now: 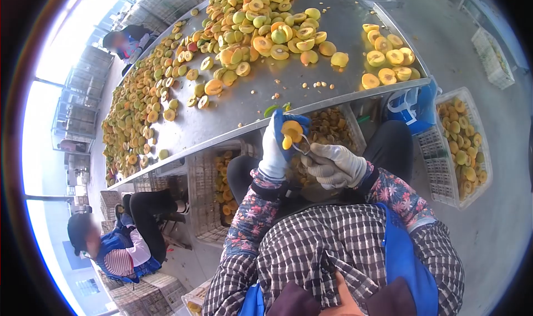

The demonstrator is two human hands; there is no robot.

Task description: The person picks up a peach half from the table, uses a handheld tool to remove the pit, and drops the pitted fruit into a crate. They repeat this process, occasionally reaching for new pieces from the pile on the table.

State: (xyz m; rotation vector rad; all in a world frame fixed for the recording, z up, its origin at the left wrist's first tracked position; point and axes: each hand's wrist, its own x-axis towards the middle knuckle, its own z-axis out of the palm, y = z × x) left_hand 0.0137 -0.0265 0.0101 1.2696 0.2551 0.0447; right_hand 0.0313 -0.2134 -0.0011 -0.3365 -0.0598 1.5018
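Observation:
My left hand, in a white glove with blue on it, is closed around a yellow peach half, cut side up. A smaller yellow piece hangs at the peach half's lower edge. My right hand, in a whitish-grey glove, grips a thin curved metal pitting tool. The tool's bent end is right at the peach half, while its handle is hidden in my fingers. Both hands are above my lap, just in front of the metal table's edge.
Many peach halves are heaped across the table, with loose pits and scraps nearby. Cut halves lie in the right corner. Below are crates of peaches, one at right, and a blue bucket. Co-workers sit at left and far left.

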